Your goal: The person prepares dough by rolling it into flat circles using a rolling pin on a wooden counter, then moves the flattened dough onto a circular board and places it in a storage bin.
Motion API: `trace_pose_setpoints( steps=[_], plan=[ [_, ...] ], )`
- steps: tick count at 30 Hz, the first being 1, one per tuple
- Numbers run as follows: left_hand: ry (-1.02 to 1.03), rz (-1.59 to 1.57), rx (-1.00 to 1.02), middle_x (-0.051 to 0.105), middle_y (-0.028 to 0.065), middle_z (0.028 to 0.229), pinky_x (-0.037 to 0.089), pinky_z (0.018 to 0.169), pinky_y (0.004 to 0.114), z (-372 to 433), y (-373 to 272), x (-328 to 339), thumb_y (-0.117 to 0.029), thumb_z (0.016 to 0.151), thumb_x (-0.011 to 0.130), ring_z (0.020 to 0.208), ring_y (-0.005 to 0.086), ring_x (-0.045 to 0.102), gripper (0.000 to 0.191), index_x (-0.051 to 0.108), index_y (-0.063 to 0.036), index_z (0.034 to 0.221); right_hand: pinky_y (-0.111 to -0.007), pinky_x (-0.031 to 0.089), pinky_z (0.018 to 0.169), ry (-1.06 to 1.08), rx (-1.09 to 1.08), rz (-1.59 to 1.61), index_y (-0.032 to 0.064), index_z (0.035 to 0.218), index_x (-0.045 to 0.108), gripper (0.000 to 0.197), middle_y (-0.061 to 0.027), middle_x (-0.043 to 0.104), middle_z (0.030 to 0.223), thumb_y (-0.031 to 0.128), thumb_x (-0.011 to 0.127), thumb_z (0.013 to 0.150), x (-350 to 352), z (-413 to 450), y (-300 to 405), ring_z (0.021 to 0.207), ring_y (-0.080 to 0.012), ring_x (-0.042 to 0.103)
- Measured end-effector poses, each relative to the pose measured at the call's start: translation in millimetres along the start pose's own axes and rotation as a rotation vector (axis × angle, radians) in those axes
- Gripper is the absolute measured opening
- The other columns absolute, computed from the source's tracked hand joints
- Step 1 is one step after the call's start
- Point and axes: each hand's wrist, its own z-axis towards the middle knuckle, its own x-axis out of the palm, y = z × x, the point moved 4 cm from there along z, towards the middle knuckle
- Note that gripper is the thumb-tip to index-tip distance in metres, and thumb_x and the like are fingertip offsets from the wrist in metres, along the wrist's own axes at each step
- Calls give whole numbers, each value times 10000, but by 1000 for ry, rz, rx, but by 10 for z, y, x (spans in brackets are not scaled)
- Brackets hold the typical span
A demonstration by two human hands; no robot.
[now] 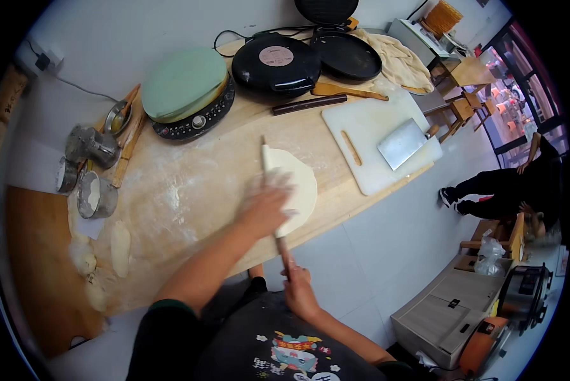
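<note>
A thin, round sheet of dough (pixel 303 188) lies on the floured wooden work table, its left edge wrapped around a dark wooden rolling pin (pixel 281 247). My left hand (pixel 268 202), blurred, rests flat over the wrapped part of the pin, fingers apart. Near the table's front edge, my right hand (pixel 298 288) grips the pin's near end, which sticks out past the edge. The pin's far tip shows beyond the dough. Part of the dough is hidden under my left hand.
Behind stand a green-topped round griddle (pixel 185 85), a black electric pan (pixel 275 64) and an opened one (pixel 349 55). A cleaver (pixel 403 144) lies on a white cutting board (pixel 342 119). Left are metal cups (pixel 101 197) and a dough piece (pixel 120 250). A person (pixel 499 185) is at right.
</note>
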Motion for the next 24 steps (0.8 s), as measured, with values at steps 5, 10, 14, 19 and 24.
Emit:
trace_pose_setpoints(
  steps=[5,10,14,19,24],
  plan=[
    [-306,-691,-797,634,188,1335,463,1048,503,-1311,1283,401,-321,998,607,1186,381,610,487,561,-21,1379,-461,475,985,-2,-67,209,-7,1520,380,575,-264,579,1231,-45,487,957,688,405,225,1125,-437,590],
    [-72,-1582,-1116,688,210,1076,578,903,442,-1399,1088,219,-291,1025,574,976,312,710,390,601,61,1190,-475,501,924,-13,-27,-147,25,1322,578,386,-214,611,1138,-34,473,955,-413,942,234,1066,-437,591],
    [-338,-1809,-1056,691,210,1073,600,865,437,-991,1076,139,-254,1032,543,955,322,721,345,592,58,1169,-436,510,845,-138,-292,-562,83,1242,686,409,-123,630,1033,-1,546,867,-1583,1114,-307,976,-344,599],
    [-514,-761,-374,558,242,1399,423,1114,496,-13,657,-98,-308,1026,564,1325,346,539,486,502,28,1372,-415,517,807,-50,-405,-577,108,1260,699,448,-99,636,1009,-9,566,848,-1648,1067,-284,935,-310,603],
    [79,-112,16,357,224,1604,192,1255,533,-737,108,-2,-270,883,687,1526,371,275,761,386,17,1520,-408,544,793,90,-371,-520,174,1367,658,568,-107,650,1072,-29,567,844,-1560,490,-273,929,-313,630]
  ],
)
